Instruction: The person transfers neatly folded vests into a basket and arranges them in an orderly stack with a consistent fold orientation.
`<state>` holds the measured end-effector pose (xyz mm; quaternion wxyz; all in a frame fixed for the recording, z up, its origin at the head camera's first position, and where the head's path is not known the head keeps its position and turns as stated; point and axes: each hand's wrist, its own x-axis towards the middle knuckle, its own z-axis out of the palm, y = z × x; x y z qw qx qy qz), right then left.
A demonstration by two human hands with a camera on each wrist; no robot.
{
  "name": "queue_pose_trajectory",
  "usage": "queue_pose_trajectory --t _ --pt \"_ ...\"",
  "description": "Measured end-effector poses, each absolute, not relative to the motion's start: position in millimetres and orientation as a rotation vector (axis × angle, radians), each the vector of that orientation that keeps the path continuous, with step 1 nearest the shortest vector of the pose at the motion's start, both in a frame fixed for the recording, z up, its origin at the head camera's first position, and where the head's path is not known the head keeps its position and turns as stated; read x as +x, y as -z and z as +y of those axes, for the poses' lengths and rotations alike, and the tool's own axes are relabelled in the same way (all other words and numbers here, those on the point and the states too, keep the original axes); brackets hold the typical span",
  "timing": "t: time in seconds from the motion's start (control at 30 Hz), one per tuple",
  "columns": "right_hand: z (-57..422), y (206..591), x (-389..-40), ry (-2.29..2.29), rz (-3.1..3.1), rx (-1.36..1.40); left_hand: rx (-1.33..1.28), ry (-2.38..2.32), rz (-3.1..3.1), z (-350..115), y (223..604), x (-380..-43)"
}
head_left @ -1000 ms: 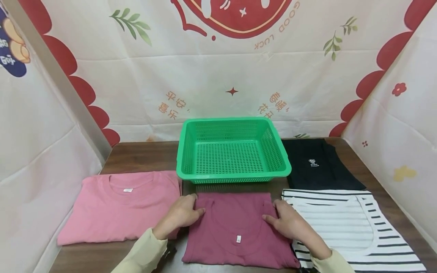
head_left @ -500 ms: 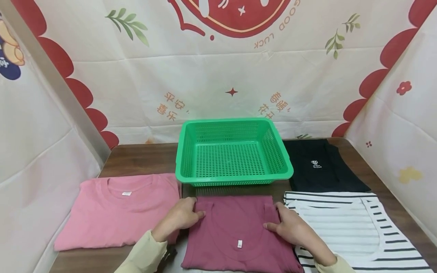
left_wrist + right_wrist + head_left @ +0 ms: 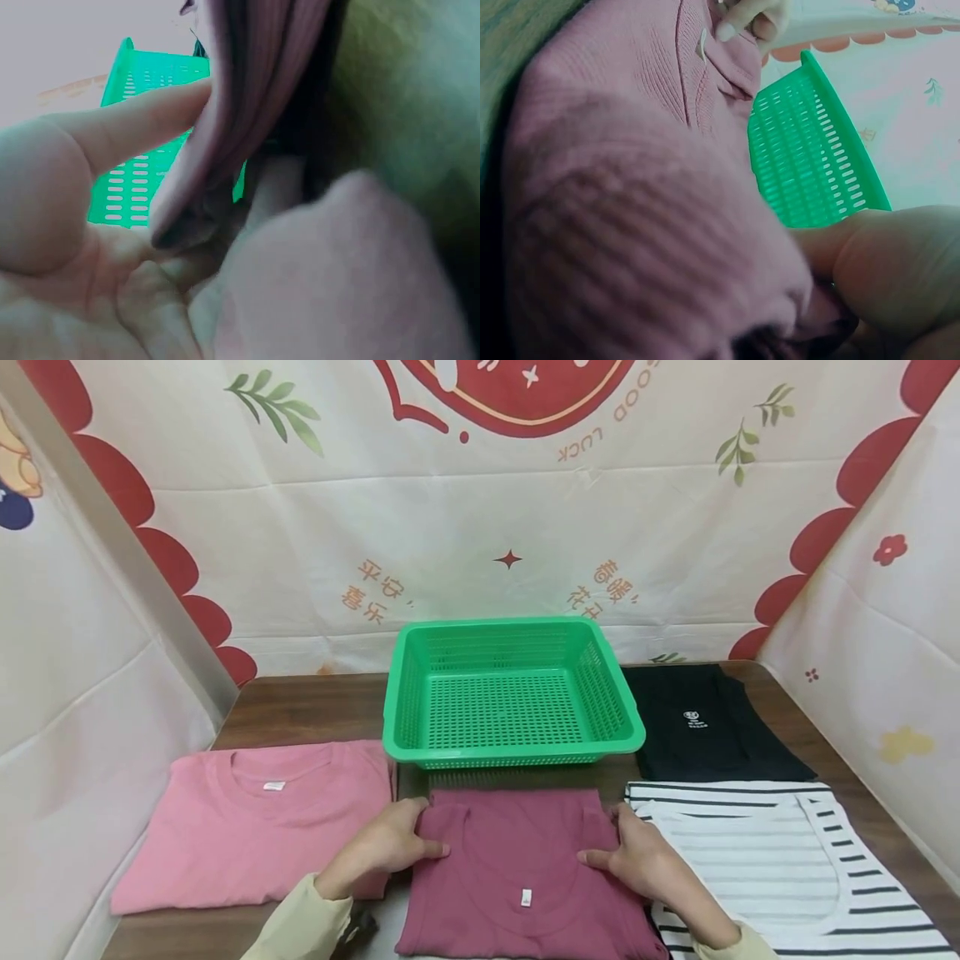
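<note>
A folded maroon T-shirt [image 3: 517, 868] with a small white neck label lies in front of the basket. My left hand [image 3: 393, 839] grips its left edge, thumb on top and fingers around the side. In the left wrist view the folded layers of the maroon T-shirt [image 3: 217, 142] sit between thumb and fingers. My right hand [image 3: 637, 856] holds the right edge the same way, with the thumb on the upper face. Part of that hand's fingers is hidden under the cloth in the right wrist view, where the ribbed maroon fabric [image 3: 645, 217] fills much of the picture.
A green plastic basket [image 3: 513, 756] with nothing in it stands behind the maroon shirt. To the left lies a folded pink T-shirt [image 3: 255, 843]. On the right are a folded black garment [image 3: 712, 735] and a striped white top [image 3: 750, 860]. Printed cloth [image 3: 450, 510] walls the wooden table.
The left hand has shifted slightly left and its thumb lies a little lower on the shirt's edge. The right hand keeps its hold. The head view has tilted slightly.
</note>
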<state>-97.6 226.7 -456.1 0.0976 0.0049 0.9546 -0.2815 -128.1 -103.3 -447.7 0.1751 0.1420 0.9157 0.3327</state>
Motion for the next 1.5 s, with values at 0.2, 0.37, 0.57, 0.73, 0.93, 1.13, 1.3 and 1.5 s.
queue_pose_trajectory --t 0.2,0.37,0.57,0.73,0.93,1.13,1.3,1.5 --pt "225.5 460.4 -97.3 0.872 2.826 -0.024 0.425 -1.059 2.545 -106.5 448.1 -124.0" --pt "222.5 457.2 -93.2 0.918 2.814 -0.037 0.438 -1.062 2.567 -103.1 443.6 -119.6" --pt "217.8 451.4 -87.5 1.036 2.781 -0.059 0.456 -0.999 2.647 -100.0 442.6 -114.8" --pt "213.8 448.4 -86.2 1.055 2.774 -0.107 0.481 -0.991 2.679 -100.0 444.2 -114.3" --pt "213.0 443.7 -83.6 1.034 2.814 -0.170 0.504 -1.064 2.646 -101.5 444.1 -115.5" --pt "215.1 435.5 -79.2 1.082 2.818 -0.209 0.541 -1.144 2.591 -104.7 437.5 -110.8" --pt "219.0 424.5 -78.4 1.158 2.812 -0.321 0.593 -1.215 2.561 -106.9 428.8 -108.3" --pt "227.9 409.5 -81.2 1.154 2.894 -0.484 0.637 -1.282 2.565 -109.5 417.9 -111.4"
